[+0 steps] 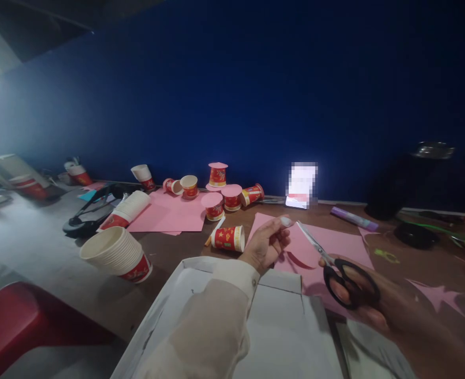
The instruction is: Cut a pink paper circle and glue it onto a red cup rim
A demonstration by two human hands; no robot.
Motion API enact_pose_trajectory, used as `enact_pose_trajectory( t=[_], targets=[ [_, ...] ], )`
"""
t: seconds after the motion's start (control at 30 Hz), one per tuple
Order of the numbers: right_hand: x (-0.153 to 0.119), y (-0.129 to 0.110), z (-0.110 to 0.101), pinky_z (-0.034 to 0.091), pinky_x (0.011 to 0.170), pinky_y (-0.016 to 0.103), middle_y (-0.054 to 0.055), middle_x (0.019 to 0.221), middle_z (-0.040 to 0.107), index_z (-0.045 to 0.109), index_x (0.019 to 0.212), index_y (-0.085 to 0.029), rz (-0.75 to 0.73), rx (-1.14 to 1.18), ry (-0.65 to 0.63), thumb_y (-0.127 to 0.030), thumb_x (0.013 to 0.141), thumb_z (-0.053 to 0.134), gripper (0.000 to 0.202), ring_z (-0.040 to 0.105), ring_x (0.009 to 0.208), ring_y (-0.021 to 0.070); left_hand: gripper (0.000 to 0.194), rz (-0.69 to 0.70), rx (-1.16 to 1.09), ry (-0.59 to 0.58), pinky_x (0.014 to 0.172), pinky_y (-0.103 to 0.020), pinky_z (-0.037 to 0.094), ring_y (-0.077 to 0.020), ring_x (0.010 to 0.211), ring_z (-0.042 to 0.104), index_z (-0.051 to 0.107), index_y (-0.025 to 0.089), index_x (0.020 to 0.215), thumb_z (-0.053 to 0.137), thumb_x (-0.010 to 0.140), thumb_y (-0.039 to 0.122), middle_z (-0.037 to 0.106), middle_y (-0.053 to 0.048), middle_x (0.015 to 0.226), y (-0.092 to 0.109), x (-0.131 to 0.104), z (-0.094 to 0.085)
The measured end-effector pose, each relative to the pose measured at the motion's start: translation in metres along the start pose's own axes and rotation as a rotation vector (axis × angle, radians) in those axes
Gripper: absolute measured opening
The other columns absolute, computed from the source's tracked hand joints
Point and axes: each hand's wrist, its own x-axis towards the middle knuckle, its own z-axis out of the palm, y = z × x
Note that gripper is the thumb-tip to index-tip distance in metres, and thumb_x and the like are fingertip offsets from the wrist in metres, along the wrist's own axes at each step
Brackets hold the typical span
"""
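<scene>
My right hand has its fingers through the black handles of a pair of scissors. The blades point up and to the left, their tip close to my left fingertips. My left hand is closed with its fingers curled. A small whitish spot shows at its fingertip; I cannot tell what it is. Beneath both hands lies pink paper, with a curved cut piece on it. Left of my left hand a red paper cup rests on its side.
Small red cups, some topped with pink discs, stand near the blue partition. Stacked paper cups, headphones and a pink sheet lie left. A bright phone, purple tube and paper scraps are right.
</scene>
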Motion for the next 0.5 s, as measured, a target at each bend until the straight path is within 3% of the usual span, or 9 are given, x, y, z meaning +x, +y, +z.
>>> enact_pose_trajectory(
  t=[0.13, 0.27, 0.5],
  targets=[
    [-0.0028, 0.0022, 0.0015, 0.032, 0.025, 0.025, 0.002, 0.066, 0.064, 0.072, 0.099, -0.024, 0.077, 0.037, 0.043, -0.050, 0.077, 0.077, 0.035, 0.033, 0.032, 0.0071, 0.021, 0.005, 0.012, 0.002, 0.064, -0.018, 0.053, -0.0080, 0.068, 0.063, 0.074, 0.011, 0.105, 0.070, 0.085, 0.018, 0.073, -0.008, 0.092, -0.0005, 0.0001, -0.0001],
    [-0.0038, 0.0015, 0.0031, 0.033, 0.026, 0.022, -0.001, 0.063, 0.061, 0.073, 0.106, -0.024, 0.114, 0.029, 0.007, -0.054, 0.078, 0.075, 0.041, 0.030, 0.031, 0.0045, 0.020, 0.009, 0.027, 0.001, 0.063, -0.018, 0.053, -0.0076, 0.067, 0.063, 0.074, 0.010, 0.104, 0.069, 0.086, 0.018, 0.073, -0.008, 0.093, -0.0005, -0.0002, 0.0010],
    [-0.0049, -0.0042, 0.0087, 0.029, 0.030, 0.013, -0.001, 0.065, 0.061, 0.074, 0.102, -0.022, 0.138, 0.093, -0.020, -0.055, 0.078, 0.076, 0.040, 0.028, 0.035, 0.0003, 0.020, -0.004, 0.034, 0.002, 0.064, -0.017, 0.053, -0.0072, 0.068, 0.063, 0.074, 0.010, 0.105, 0.068, 0.086, 0.016, 0.073, -0.008, 0.093, 0.0002, -0.0015, 0.0025]
  ],
)
